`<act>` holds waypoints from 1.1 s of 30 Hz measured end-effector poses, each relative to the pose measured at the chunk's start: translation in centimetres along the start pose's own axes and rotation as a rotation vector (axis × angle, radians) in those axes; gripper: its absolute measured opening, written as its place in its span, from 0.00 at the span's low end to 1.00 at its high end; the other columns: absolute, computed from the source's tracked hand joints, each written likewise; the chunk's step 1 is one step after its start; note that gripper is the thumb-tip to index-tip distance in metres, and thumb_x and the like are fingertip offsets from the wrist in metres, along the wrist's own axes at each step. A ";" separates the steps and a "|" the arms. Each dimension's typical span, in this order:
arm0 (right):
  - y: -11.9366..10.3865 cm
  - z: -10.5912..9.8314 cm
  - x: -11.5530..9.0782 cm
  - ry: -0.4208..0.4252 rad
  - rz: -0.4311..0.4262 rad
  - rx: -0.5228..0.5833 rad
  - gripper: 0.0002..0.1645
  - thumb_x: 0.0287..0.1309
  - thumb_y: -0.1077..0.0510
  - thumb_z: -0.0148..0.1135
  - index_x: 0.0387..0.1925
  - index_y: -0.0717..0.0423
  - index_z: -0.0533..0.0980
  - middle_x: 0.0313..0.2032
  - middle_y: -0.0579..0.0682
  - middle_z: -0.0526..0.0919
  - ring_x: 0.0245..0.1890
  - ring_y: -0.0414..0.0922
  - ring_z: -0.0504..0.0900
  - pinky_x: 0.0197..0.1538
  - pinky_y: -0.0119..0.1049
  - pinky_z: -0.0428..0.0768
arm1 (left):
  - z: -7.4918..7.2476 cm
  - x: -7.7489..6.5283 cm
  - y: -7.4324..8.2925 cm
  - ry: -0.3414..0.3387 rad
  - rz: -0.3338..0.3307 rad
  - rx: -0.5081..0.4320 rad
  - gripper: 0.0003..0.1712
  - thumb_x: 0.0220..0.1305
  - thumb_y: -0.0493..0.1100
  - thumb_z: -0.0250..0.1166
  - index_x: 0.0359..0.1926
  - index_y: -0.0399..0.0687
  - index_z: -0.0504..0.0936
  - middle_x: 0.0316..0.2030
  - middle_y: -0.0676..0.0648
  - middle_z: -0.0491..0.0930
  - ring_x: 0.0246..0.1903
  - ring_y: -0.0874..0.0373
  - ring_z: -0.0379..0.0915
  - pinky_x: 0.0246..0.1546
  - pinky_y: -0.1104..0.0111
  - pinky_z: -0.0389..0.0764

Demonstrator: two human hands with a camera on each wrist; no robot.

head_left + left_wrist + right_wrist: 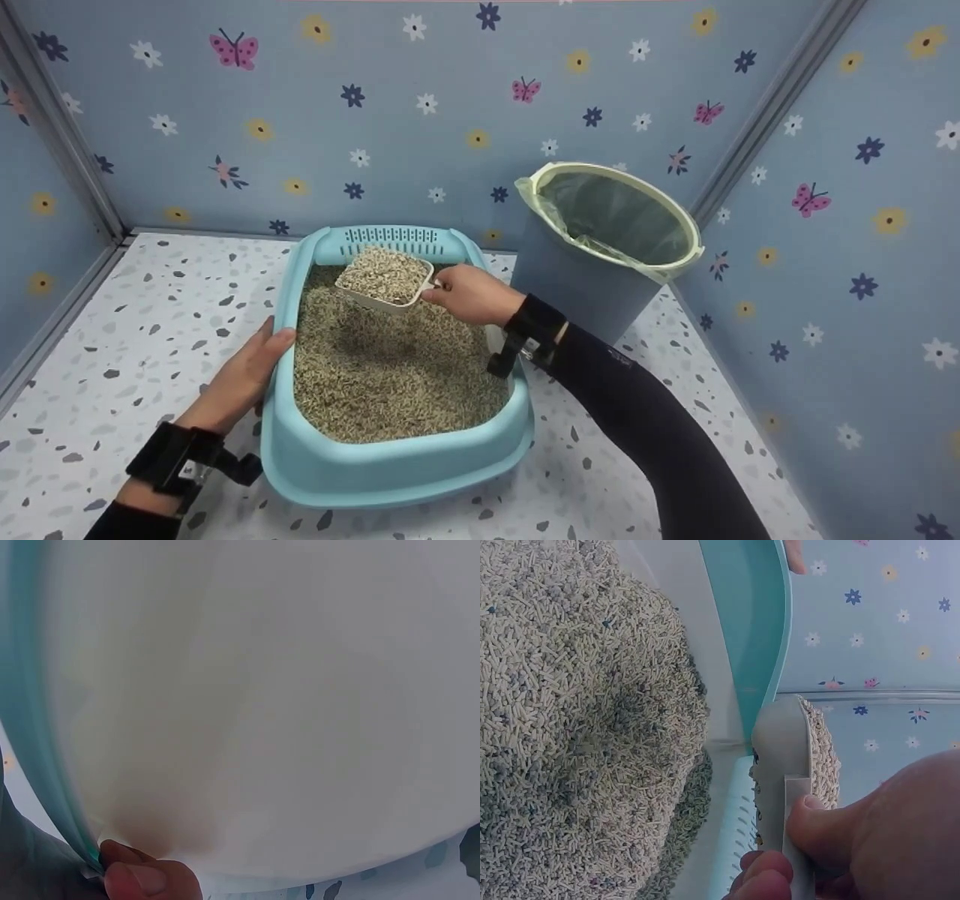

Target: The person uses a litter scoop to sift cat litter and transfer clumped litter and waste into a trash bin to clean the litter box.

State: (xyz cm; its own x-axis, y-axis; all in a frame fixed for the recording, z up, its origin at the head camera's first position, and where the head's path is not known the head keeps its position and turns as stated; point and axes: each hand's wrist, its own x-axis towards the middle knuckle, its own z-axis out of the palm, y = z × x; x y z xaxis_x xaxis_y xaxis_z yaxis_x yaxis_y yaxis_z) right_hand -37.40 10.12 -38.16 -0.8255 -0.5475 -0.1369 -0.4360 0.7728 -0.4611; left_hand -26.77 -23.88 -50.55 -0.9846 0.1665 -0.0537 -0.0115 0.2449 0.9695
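The right hand (480, 295), fingers closed round its handle, holds a scoop (377, 305) heaped with pale pellets (384, 274) above the pellet bed (397, 405) in the blue litter box (397, 476). The left hand (244, 367) grips that box's left rim. Just beyond the right forearm stands a lined bin (577, 289).

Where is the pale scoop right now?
In the head view, the pale plastic scoop, heaped with beige pellets, is in the right hand above the far half of the light-blue plastic litter tray, left of the oval blue-grey bin.
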 end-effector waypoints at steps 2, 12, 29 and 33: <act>0.1 -0.3 -0.7 0.000 -0.006 0.012 0.22 0.88 0.45 0.57 0.32 0.47 0.68 0.25 0.42 0.64 0.23 0.40 0.62 0.35 0.36 0.63 | 0.1 0.0 0.0 0.002 -0.002 0.000 0.48 0.88 0.68 0.45 0.93 0.57 0.35 0.26 0.46 0.70 0.16 0.58 0.61 0.16 0.63 0.72; 0.0 -2.1 -3.0 0.007 0.034 0.017 0.21 0.88 0.44 0.57 0.32 0.47 0.72 0.24 0.42 0.68 0.23 0.40 0.67 0.34 0.37 0.70 | 1.1 1.3 0.2 -0.015 0.011 -0.015 0.49 0.88 0.69 0.46 0.93 0.57 0.37 0.30 0.43 0.72 0.17 0.57 0.63 0.16 0.63 0.71; 0.0 -3.5 -5.5 0.022 0.018 0.014 0.22 0.87 0.43 0.58 0.32 0.47 0.74 0.25 0.42 0.69 0.24 0.41 0.68 0.34 0.37 0.70 | 0.3 1.6 0.7 -0.041 0.053 -0.034 0.46 0.89 0.65 0.46 0.93 0.56 0.39 0.25 0.46 0.71 0.13 0.59 0.60 0.12 0.64 0.70; 0.0 -3.5 -5.4 0.033 0.007 0.015 0.21 0.87 0.43 0.58 0.33 0.46 0.74 0.25 0.42 0.69 0.24 0.40 0.68 0.35 0.37 0.70 | 0.3 1.4 0.7 -0.029 0.055 -0.040 0.46 0.89 0.65 0.46 0.93 0.54 0.40 0.26 0.45 0.71 0.14 0.58 0.61 0.12 0.65 0.70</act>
State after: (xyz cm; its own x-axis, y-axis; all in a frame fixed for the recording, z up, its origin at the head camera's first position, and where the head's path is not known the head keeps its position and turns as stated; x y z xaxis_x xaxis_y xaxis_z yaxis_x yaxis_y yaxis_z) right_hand -34.21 14.23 -34.36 -0.8400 -0.5311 -0.1112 -0.4253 0.7717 -0.4730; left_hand -28.12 -23.20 -49.99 -0.9785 0.2063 -0.0068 0.0346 0.1965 0.9799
